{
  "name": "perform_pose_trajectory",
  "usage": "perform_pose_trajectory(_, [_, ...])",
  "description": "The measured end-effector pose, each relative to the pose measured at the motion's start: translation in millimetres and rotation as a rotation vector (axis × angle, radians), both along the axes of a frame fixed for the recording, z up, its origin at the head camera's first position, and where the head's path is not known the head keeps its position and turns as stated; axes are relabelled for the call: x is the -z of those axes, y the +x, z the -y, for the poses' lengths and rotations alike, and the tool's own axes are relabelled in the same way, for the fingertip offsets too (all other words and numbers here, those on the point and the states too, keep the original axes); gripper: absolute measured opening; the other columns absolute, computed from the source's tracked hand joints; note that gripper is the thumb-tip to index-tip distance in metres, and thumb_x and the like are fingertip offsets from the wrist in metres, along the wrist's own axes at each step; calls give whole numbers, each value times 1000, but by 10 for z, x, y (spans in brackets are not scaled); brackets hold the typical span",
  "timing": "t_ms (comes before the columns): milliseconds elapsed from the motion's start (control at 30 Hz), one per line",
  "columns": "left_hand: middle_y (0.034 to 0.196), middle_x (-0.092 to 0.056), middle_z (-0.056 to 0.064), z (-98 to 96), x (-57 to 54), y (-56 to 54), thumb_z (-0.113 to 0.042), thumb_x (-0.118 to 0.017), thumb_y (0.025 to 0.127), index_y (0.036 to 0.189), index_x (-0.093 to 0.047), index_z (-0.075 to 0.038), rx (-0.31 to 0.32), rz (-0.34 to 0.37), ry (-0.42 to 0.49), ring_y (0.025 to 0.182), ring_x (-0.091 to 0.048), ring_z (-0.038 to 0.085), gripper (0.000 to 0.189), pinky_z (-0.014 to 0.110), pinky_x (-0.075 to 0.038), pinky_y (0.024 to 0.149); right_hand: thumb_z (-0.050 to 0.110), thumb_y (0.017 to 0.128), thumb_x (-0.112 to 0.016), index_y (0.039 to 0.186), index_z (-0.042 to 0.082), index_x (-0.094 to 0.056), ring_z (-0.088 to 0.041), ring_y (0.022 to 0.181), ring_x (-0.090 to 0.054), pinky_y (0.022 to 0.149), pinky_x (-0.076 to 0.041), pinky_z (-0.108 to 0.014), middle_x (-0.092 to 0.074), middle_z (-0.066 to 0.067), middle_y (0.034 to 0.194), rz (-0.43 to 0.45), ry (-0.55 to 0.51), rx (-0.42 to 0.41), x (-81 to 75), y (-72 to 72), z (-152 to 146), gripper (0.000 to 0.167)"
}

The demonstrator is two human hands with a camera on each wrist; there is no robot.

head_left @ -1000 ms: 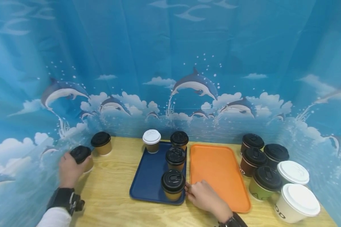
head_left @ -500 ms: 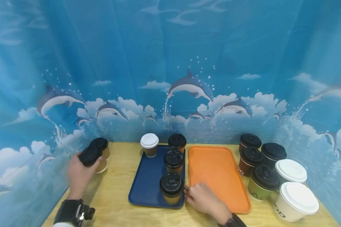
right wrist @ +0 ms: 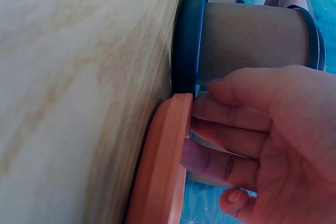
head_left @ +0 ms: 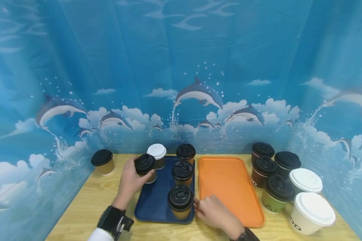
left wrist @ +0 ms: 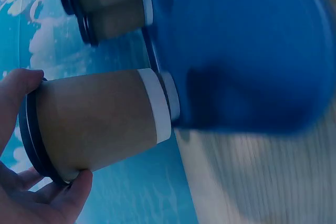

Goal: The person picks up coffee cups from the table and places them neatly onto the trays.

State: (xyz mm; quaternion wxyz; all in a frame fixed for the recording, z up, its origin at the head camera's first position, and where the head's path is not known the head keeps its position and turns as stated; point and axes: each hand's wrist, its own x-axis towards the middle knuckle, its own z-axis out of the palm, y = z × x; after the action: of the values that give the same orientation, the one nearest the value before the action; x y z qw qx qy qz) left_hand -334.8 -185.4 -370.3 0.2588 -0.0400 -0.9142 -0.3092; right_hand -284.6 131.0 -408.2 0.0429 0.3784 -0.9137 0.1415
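Note:
Over the left side of the blue tray [head_left: 155, 206], my left hand [head_left: 129, 182] grips a brown paper coffee cup [head_left: 144, 164] near its black lid. In the left wrist view, thumb and fingers wrap the lid end of this cup [left wrist: 100, 121], its white base close to the tray. A white-lidded cup [head_left: 157, 152] stands just behind it. My right hand [head_left: 215, 213] rests by the seam between the trays, fingers loosely bent and holding nothing. Its fingertips sit beside the front black-lidded cup [head_left: 180, 201]; in the right wrist view they overlap the orange tray's rim [right wrist: 168, 156].
Two more black-lidded cups stand behind the front one along the blue tray's right side. The orange tray [head_left: 229, 187] lies alongside. Several larger cups, including a green one [head_left: 273, 202] and a white one [head_left: 309, 217], crowd the right. One brown cup [head_left: 104, 165] stands far left.
My left hand has carried the brown cup rightward from the table's left side to over the blue tray. The right hand has stayed by the tray seam. The view has shifted slightly.

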Motion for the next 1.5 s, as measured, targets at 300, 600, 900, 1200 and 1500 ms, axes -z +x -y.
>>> perform_pose_trajectory(300, [127,-55,29,-156,136,-33,-32,-89,78,137,-46,6,-8,82,13,121,-53,46,83,59,-45,100,17,94,-69,68,19,-72,-1,43,-32,48,-29,-22,-49,9,48,10,17,-13,15,14,65,26])
perform_pose_trajectory(600, [127,-54,28,-177,146,-28,-30,-88,78,137,-47,7,-20,80,11,121,-53,45,82,59,-45,101,16,92,-71,69,16,-74,1,46,-28,48,-29,-20,-50,11,50,-7,-6,-15,33,-16,50,23])
perform_pose_trajectory(900, [131,-51,30,-204,194,-46,-30,-85,81,142,-42,8,-7,171,20,123,-52,44,84,58,-46,101,16,93,-71,68,16,-73,0,46,-27,49,-30,-20,-47,13,50,21,-6,1,22,-24,26,24])
perform_pose_trajectory(1200, [133,-48,30,-213,252,-72,-30,-84,83,144,-39,7,19,188,51,125,-51,43,84,58,-46,102,17,94,-70,64,19,-68,-1,45,-25,50,-27,-20,-41,15,48,43,0,6,22,-25,10,30])
perform_pose_trajectory(1500, [135,-46,31,-226,218,-68,-29,-84,83,145,-38,8,25,203,58,127,-49,45,85,59,-45,103,17,93,-70,62,19,-65,-2,45,-27,50,-28,-21,-41,14,49,36,-9,11,33,-22,1,31])
